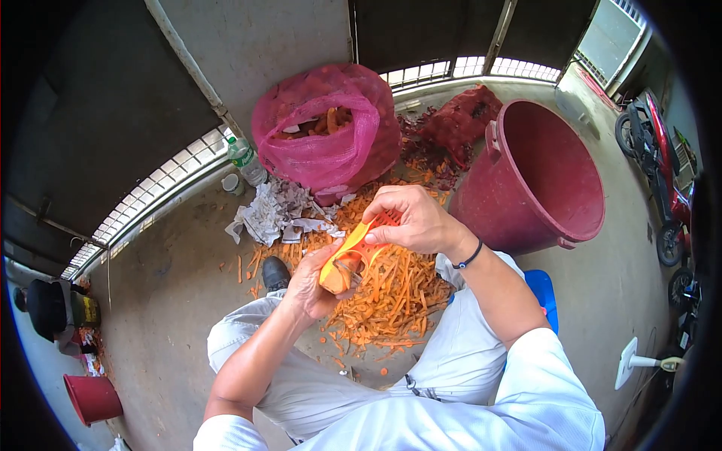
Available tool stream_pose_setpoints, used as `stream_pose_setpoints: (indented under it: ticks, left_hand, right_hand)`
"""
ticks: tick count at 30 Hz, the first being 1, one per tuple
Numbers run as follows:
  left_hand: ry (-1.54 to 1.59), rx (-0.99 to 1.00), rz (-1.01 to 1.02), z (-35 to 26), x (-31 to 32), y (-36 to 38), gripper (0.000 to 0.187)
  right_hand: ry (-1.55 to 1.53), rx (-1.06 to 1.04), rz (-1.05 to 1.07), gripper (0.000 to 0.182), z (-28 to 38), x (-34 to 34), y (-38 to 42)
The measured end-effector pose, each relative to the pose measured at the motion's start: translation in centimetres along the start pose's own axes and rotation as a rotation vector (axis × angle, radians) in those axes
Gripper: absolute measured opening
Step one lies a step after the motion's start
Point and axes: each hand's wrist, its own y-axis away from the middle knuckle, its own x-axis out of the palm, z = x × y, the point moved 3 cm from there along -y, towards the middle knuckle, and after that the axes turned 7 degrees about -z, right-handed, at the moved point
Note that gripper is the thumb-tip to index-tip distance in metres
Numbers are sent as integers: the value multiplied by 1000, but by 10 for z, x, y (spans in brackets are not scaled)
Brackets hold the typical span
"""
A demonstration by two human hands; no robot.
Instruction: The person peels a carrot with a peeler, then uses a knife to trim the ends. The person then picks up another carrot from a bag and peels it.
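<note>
My left hand [307, 279] is closed around a thick carrot [336, 279], whose blunt end points toward me. My right hand [415, 218] grips an orange and yellow peeler [362, 239] that has a perforated section under the fingers. The peeler lies along the carrot, so most of the carrot is hidden. Both hands are above a heap of carrot peelings [395, 297] spread on the floor between my legs.
A pink mesh sack [376, 113] with carrots stands ahead, beside crumpled paper [274, 210] and a green-labelled bottle [246, 160]. A red mesh sack [462, 124] lies behind a large maroon bin [481, 192]. Motorcycles [662, 165] stand right; a small red bucket [94, 400] sits left.
</note>
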Motion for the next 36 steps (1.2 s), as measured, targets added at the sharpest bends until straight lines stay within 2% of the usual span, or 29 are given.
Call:
stream_pose_setpoints:
  ticks: [1, 4, 8, 10, 11, 13, 14, 16, 18, 20, 21, 27, 30, 32, 34, 36]
  left_hand:
    - [10, -8, 31, 1, 1, 1, 38]
    - [-48, -69, 13, 2, -1, 10, 41]
    - [-30, 25, -61, -9, -6, 10, 43]
    - [-25, 66, -52, -12, -4, 10, 42]
    - [-19, 68, -68, -13, -3, 8, 40]
    - [-11, 70, -85, -11, -6, 6, 38]
    - [3, 57, -88, -10, -9, 2, 37]
    - [14, 42, -94, -8, -14, -4, 36]
    - [5, 6, -19, -5, -12, -5, 34]
    - [-21, 12, -88, -2, -8, -5, 34]
    - [-43, 22, -150, -1, -4, -4, 33]
    - [26, 53, -186, -1, 11, 5, 35]
    - [86, 46, -183, 2, -5, -7, 36]
    - [133, 63, -178, 4, -15, -15, 37]
    - [128, 130, -139, 1, -14, -14, 36]
    - [180, 112, -127, -1, -12, -13, 33]
  right_hand:
    - [2, -5, -1, 21, -2, -4, -1]
    - [96, 33, -207, 17, -27, -40, -5]
    - [599, 20, -591, 17, -53, -92, 1]
    - [814, 114, -666, 19, -46, -95, 4]
    - [814, 104, -656, 19, -44, -89, 3]
    - [501, 16, -589, 20, -38, -68, 2]
    - [42, 205, -472, 18, -44, -51, 2]
    - [-176, 157, -263, 18, -16, -20, 3]
    - [-95, 14, -165, 20, -3, 4, 2]
    - [50, -110, -137, 21, 6, 11, 2]
    - [50, -104, -142, 21, 6, 12, 3]
    - [8, -87, -137, 21, 7, 7, 4]
    - [-26, -20, -144, 21, 8, 8, 5]
    - [97, -82, -159, 21, 5, 9, 5]
    - [98, -124, -149, 21, 6, 13, 5]
    - [99, -159, -139, 21, 8, 16, 5]
